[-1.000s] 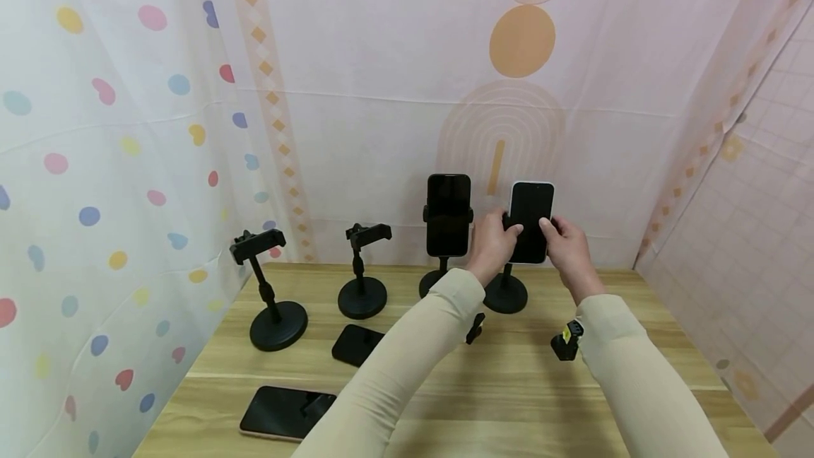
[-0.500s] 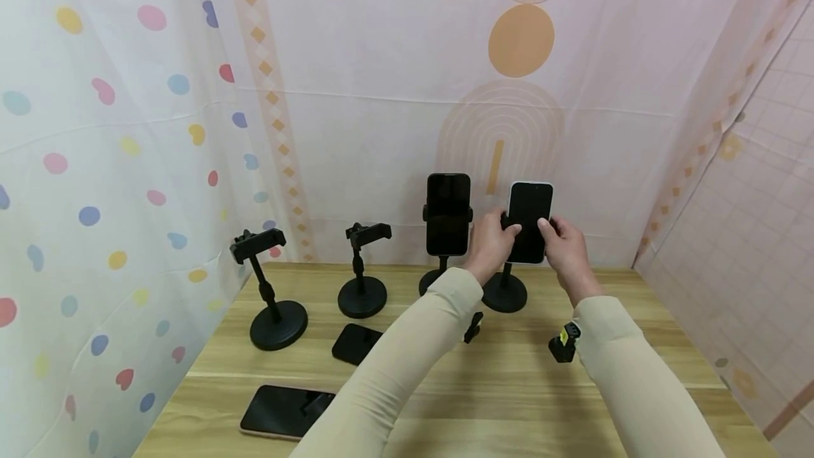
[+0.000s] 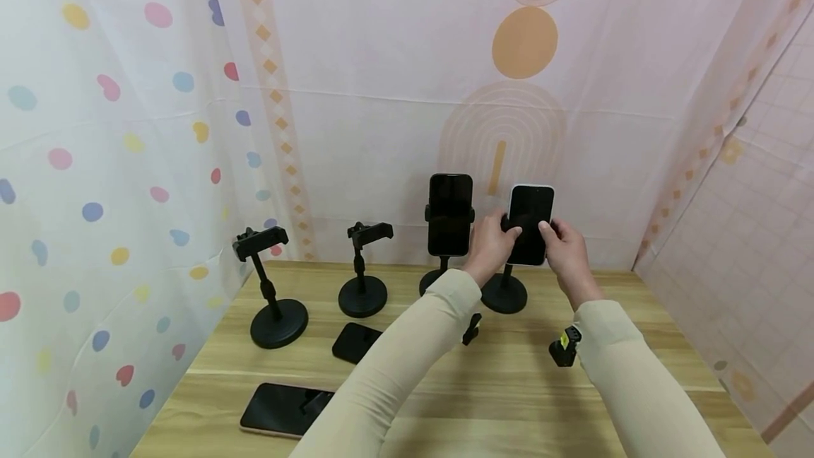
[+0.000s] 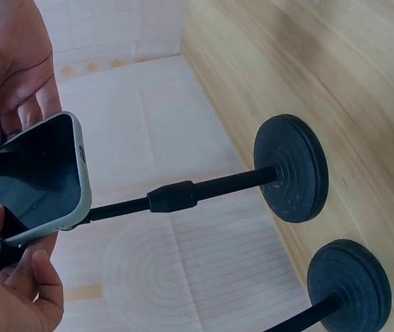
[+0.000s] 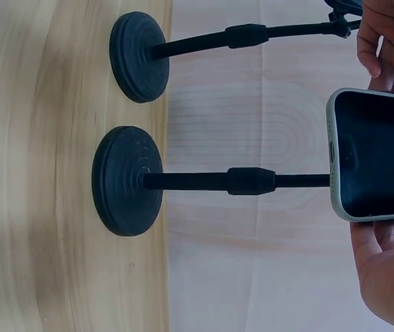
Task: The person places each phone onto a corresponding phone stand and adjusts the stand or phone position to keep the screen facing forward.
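Head view has your left hand (image 3: 491, 244) and right hand (image 3: 568, 254) on opposite long edges of the white-edged phone (image 3: 529, 212), which stands roughly upright at the top of the rightmost stand (image 3: 504, 295). Both hands pinch it, thumbs on the screen side, fingers behind. At the edge by your left thumb, the left wrist view shows a dark clamp end (image 4: 2, 252); whether the opposite edge is seated is hidden by your right hand, so the phone is best treated as unsecured. Go light with the thumbs and let the fingers behind bear the load, since a hard push on the screen could tip the stand backward. Work the edges squarely into the clamp without twisting, and mind your left knuckles: the neighbouring phone (image 3: 450, 215) is just beside them. Before letting go, ease one hand first and check that nothing slides.
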Tool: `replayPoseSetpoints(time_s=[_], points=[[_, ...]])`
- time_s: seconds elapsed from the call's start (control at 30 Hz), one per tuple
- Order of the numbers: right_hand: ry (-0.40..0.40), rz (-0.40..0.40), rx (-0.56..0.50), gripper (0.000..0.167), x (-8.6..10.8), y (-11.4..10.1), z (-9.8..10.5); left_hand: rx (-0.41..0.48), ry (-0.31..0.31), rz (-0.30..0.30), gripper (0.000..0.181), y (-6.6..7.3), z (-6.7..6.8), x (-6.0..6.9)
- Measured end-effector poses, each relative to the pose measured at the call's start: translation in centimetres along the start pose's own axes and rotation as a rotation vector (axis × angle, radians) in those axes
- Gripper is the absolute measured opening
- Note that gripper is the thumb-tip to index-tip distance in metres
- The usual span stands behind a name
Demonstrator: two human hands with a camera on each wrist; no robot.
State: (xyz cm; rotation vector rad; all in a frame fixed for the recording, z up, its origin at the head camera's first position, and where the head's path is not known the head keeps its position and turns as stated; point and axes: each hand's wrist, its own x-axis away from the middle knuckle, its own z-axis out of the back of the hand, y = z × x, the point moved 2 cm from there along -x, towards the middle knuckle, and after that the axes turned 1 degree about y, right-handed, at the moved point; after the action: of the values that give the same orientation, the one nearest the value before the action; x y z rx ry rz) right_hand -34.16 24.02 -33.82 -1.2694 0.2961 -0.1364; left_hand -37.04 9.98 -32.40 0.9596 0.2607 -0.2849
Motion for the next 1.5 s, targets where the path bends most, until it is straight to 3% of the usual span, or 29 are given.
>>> replayPoseSetpoints(time_s=[0.3, 0.43, 0.67, 0.77, 1.1, 1.5], points=[[-0.023, -0.025, -0.062, 0.058, -0.1, 0.1, -0.1, 0.015, 0.010, -0.008, 0.040, -0.3, 0.0, 0.2], [-0.020, -0.023, -0.043, 0.058, 0.0, 0.1, 0.0, 0.029, -0.007, -0.017, 0.027, -0.6, 0.0, 0.5], [0.042, -0.006, -0.014, 0.044, 0.2, 0.5, 0.4, 0.056, -0.042, 0.003, 0.047, -1.0, -0.3, 1.3], [0.060, -0.004, -0.025, 0.042, 0.3, 0.7, 0.5, 0.076, -0.045, -0.005, 0.046, -1.1, -0.5, 1.4], [-0.005, -0.044, -0.097, 0.059, 0.5, 1.8, 0.5, 0.033, -0.027, -0.017, 0.043, -1.7, -1.0, 1.5], [-0.037, -0.064, -0.154, 0.066, 1.2, 3.4, 0.2, 0.039, -0.077, 0.011, 0.046, -2.3, -1.6, 2.3]])
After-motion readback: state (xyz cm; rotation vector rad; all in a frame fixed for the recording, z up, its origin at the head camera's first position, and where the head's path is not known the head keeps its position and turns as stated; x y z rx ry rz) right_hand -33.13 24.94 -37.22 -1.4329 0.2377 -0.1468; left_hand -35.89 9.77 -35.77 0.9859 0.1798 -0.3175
